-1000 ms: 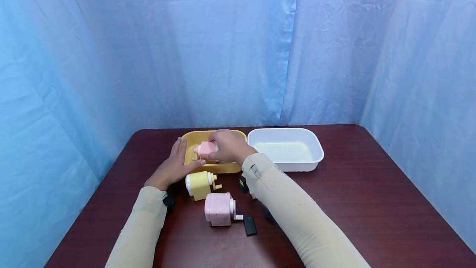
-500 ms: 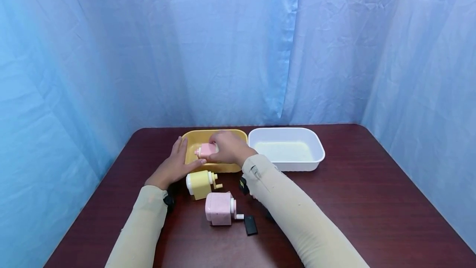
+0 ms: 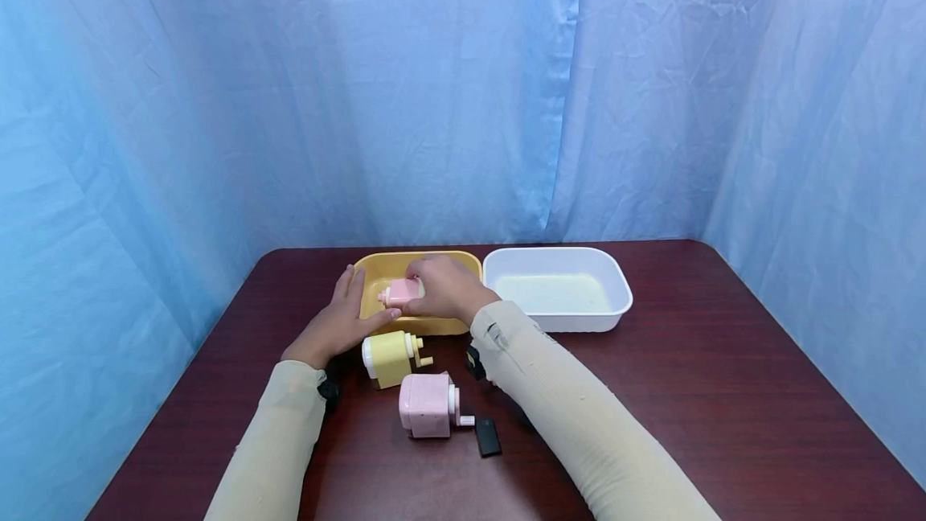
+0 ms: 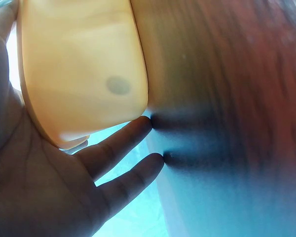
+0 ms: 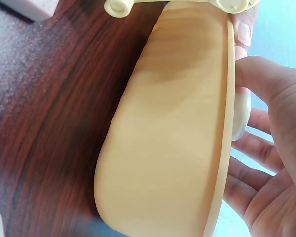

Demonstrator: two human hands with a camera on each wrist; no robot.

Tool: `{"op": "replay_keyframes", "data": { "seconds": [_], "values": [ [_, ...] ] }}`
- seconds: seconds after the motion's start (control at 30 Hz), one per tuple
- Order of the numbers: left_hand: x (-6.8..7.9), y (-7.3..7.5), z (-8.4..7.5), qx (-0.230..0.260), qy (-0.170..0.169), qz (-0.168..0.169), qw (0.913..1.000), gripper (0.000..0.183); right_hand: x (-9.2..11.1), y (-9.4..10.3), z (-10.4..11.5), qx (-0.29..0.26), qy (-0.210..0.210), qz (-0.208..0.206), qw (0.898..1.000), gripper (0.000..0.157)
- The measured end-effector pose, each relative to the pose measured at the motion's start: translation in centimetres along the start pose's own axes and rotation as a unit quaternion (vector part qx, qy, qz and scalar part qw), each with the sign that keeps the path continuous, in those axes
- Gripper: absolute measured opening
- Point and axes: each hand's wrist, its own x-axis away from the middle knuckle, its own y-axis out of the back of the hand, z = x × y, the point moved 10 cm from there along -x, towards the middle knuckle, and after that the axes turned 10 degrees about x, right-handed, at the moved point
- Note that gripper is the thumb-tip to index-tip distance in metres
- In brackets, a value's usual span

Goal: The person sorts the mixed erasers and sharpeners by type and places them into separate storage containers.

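A pink crank pencil sharpener [image 3: 403, 293] lies on its side in the yellow tray [image 3: 443, 327], its crank end toward the left. My right hand [image 3: 450, 288] grips it from the right, and its white end [image 5: 241, 114] shows beyond the tray's rim in the right wrist view. My left hand [image 3: 333, 331] rests at the tray's left end, thumb over the front rim. In the left wrist view, straight spread fingers [image 4: 121, 143] of that hand lie against the tray's outside. The sharpener's right part is hidden behind the right hand.
A white tray [image 3: 555, 323] stands right of the yellow one. In front are a yellow sharpener [image 3: 389, 360], a pale pink sharpener [image 3: 425, 406] and a small black rectangular piece [image 3: 488, 437]. Dark objects under the right forearm are mostly hidden. Blue curtains [image 3: 463, 103] surround the table.
The pink sharpener has settled slightly lower in the yellow tray, with the right hand still holding it. The left hand has kept its place.
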Motion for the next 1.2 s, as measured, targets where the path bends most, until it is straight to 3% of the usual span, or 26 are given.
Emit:
{"op": "replay_keyframes", "data": {
  "seconds": [0.57, 0.83, 1.2],
  "values": [
    [0.1, -0.1, 0.1, 0.005, -0.002, -0.001, 1.0000, 0.115, 1.9, 2.2, -0.2, 0.022, 0.009, -0.024, 0.999, 0.066],
    [0.2, 0.0, 0.2, 0.011, -0.001, 0.003, 0.9999, 0.117, 3.4, 3.2, -1.0, 0.058, 0.005, -0.023, 0.998, 0.051],
    [0.2, 0.2, 0.4, 0.014, 0.000, -0.001, 0.9999, 0.117, 5.4, 4.0, -1.0, 0.038, 0.010, -0.030, 0.999, 0.048]
  ]
}}
